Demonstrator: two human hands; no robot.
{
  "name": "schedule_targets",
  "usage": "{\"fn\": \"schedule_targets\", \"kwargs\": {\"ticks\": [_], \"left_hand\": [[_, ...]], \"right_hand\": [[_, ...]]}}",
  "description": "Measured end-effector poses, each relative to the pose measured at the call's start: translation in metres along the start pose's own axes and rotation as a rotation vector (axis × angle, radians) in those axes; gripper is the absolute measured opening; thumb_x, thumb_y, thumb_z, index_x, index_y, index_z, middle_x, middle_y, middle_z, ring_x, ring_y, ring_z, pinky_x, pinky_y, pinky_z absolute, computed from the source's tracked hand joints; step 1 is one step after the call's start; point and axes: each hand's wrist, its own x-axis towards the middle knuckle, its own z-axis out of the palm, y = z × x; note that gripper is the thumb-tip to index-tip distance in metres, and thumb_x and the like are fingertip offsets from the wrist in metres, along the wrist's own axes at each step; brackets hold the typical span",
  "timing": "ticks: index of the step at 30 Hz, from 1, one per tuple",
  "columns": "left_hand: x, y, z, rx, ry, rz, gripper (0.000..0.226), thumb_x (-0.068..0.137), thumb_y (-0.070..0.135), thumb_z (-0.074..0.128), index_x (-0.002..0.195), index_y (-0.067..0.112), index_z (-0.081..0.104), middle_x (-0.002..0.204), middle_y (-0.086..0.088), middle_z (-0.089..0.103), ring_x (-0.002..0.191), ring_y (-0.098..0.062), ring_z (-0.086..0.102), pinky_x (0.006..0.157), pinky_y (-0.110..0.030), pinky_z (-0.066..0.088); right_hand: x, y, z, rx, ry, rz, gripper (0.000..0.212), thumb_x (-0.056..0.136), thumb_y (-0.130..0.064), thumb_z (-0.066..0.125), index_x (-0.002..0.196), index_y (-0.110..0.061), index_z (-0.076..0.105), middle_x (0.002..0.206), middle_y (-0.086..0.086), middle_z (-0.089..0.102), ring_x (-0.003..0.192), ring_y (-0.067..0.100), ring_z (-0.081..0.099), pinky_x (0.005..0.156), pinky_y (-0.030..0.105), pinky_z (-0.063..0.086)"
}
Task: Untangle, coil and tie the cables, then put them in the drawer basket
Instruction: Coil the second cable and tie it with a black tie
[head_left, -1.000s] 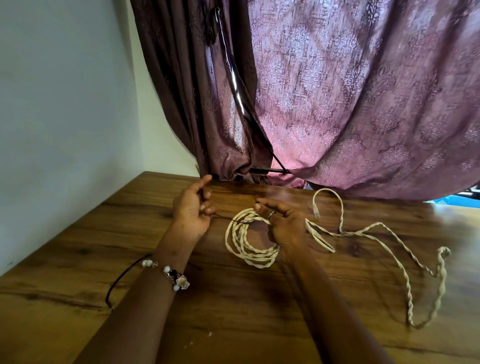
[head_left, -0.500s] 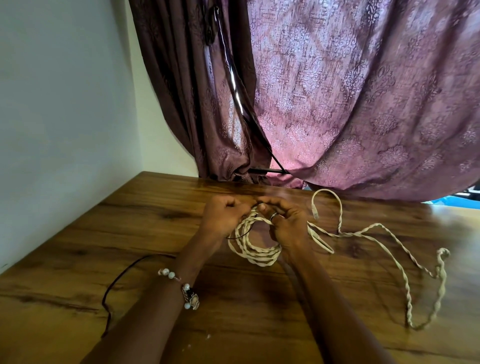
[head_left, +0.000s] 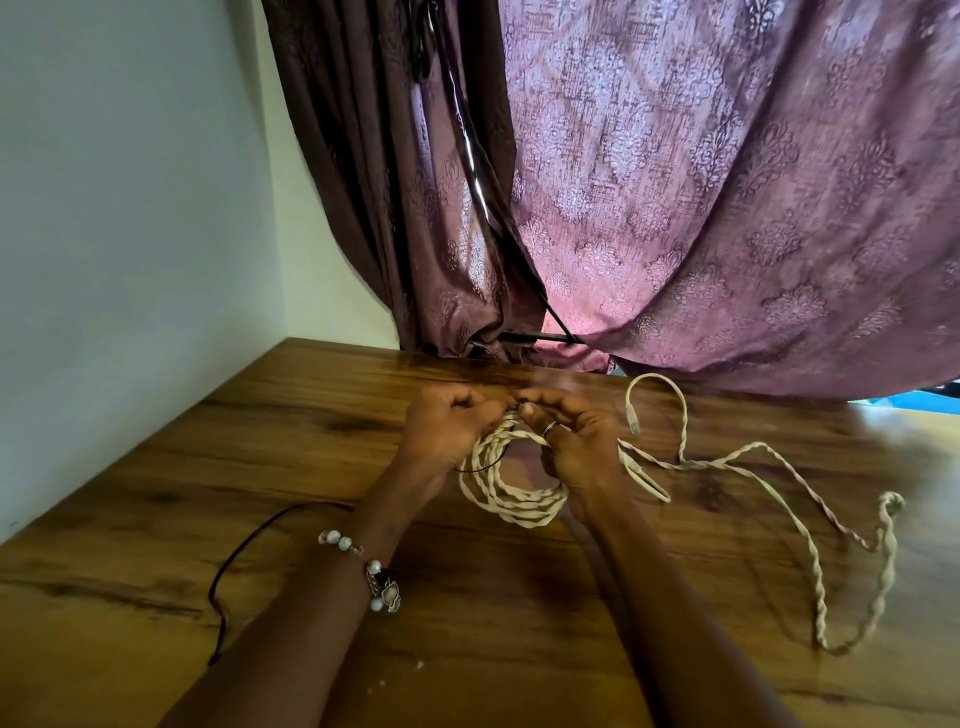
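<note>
Cable (head_left: 511, 493), a cream twisted one, lies coiled on the tabletop (head_left: 156, 545) between the two wrists, with its loose tail running off to the right in a long loop and one plug end arching at the far side. A second ago the left hand (head_left: 444, 441) was out to the left of the coil, fingers lifted and drawing a thin dark tie (head_left: 480, 469) taut, while the right hand (head_left: 576, 441) steadied the coil's far edge; half a second ago the left hand came in against it. Now both hands meet at the far rim of the coil, knuckles almost touching, and each grip is closed, thumb and fingertips pinching the tie where it crosses the bundled turns. My reading is that coiling of this part is done and the tying has begun: the tie looks wrapped round the turns and a knot or twist is being made, though the fingers hide it. The long tail on the right is not yet coiled, and a thin black cord (head_left: 244, 551) lies loose at the near left. No drawer basket is in view. A beaded bracelet (head_left: 363, 566) sits on the left wrist. No brand, label or writing can be read anywhere.
</note>
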Motion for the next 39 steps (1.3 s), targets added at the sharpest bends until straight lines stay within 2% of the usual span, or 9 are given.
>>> {"fn": "schedule_targets", "kwargs": {"ticks": [6,12,17,19,21,25,31,35,39], "left_hand": [[-0.002,0.002,-0.001,-0.036,-0.083,0.006,0.015,0.084,0.009,0.068,0.07,0.005,0.066,0.048,0.003,0.053,0.041,-0.003,0.043,0.045,-0.018,0.035],[-0.001,0.003,-0.002,-0.058,-0.234,0.084,0.007,0.086,0.011,0.067,0.081,0.008,0.064,0.058,-0.004,0.067,0.042,-0.007,0.056,0.043,-0.015,0.043],[-0.003,0.002,0.0,-0.069,-0.325,0.195,0.044,0.086,0.011,0.065,0.125,0.017,0.047,0.065,-0.015,0.069,0.048,-0.025,0.062,0.048,-0.029,0.052],[-0.003,0.002,0.0,-0.062,-0.37,0.215,0.031,0.087,0.009,0.064,0.118,0.013,0.06,0.06,-0.011,0.067,0.044,-0.022,0.06,0.044,-0.026,0.05],[-0.004,0.003,0.0,-0.074,-0.358,0.183,0.018,0.087,0.007,0.064,0.104,0.008,0.068,0.055,-0.01,0.065,0.04,-0.02,0.058,0.042,-0.025,0.05],[-0.004,0.001,0.002,0.005,-0.202,0.243,0.01,0.086,0.008,0.067,0.092,0.013,0.073,0.055,-0.006,0.065,0.04,-0.017,0.058,0.042,-0.026,0.048],[0.003,-0.003,-0.002,0.246,0.225,0.453,0.012,0.088,0.016,0.062,0.087,0.028,0.066,0.062,0.002,0.066,0.047,-0.016,0.062,0.043,-0.035,0.052],[0.014,0.003,-0.015,-0.021,0.448,0.204,0.012,0.095,0.008,0.053,0.089,0.011,0.063,0.062,-0.007,0.061,0.039,-0.015,0.057,0.034,-0.02,0.041],[0.028,-0.003,-0.033,-0.265,0.593,0.025,0.021,0.098,0.014,0.05,0.077,0.01,0.055,0.057,-0.004,0.056,0.036,-0.014,0.054,0.033,-0.021,0.039]], "right_hand": [[-0.002,-0.006,-0.003,0.018,-0.086,0.05,0.016,0.086,0.011,0.057,0.101,0.009,0.063,0.075,0.013,0.062,0.035,0.0,0.047,0.039,0.008,0.035],[0.005,0.003,-0.012,-0.096,-0.102,0.063,0.006,0.087,-0.002,0.063,0.088,-0.001,0.069,0.059,0.002,0.061,0.034,0.007,0.027,0.037,0.016,0.022],[0.001,-0.008,-0.013,-0.061,-0.177,-0.01,0.01,0.089,0.009,0.054,0.086,0.007,0.064,0.046,-0.007,0.056,0.033,-0.002,0.044,0.039,0.006,0.034],[0.003,-0.008,-0.016,-0.081,-0.208,0.005,0.012,0.087,0.001,0.059,0.081,0.007,0.067,0.047,-0.006,0.056,0.032,-0.002,0.038,0.036,0.011,0.03],[0.007,-0.004,-0.019,-0.133,-0.219,0.033,0.013,0.081,-0.013,0.066,0.072,-0.013,0.075,0.049,-0.003,0.054,0.032,0.004,0.03,0.035,0.016,0.021],[0.009,-0.005,-0.022,-0.15,-0.219,0.088,0.014,0.086,-0.008,0.064,0.079,-0.014,0.074,0.055,0.001,0.061,0.032,0.006,0.026,0.037,0.015,0.02],[0.006,-0.008,-0.021,-0.165,-0.311,0.139,0.012,0.085,-0.008,0.064,0.082,-0.013,0.075,0.069,0.005,0.07,0.038,0.008,0.03,0.038,0.016,0.023],[0.005,-0.008,-0.021,-0.172,-0.403,0.171,0.011,0.078,-0.016,0.069,0.085,-0.01,0.075,0.067,0.008,0.066,0.042,0.014,0.032,0.04,0.017,0.024],[0.006,-0.009,-0.022,-0.141,-0.489,0.201,0.023,0.071,-0.023,0.072,0.086,-0.005,0.075,0.065,0.017,0.054,0.036,0.008,0.028,0.039,0.018,0.022]]}}
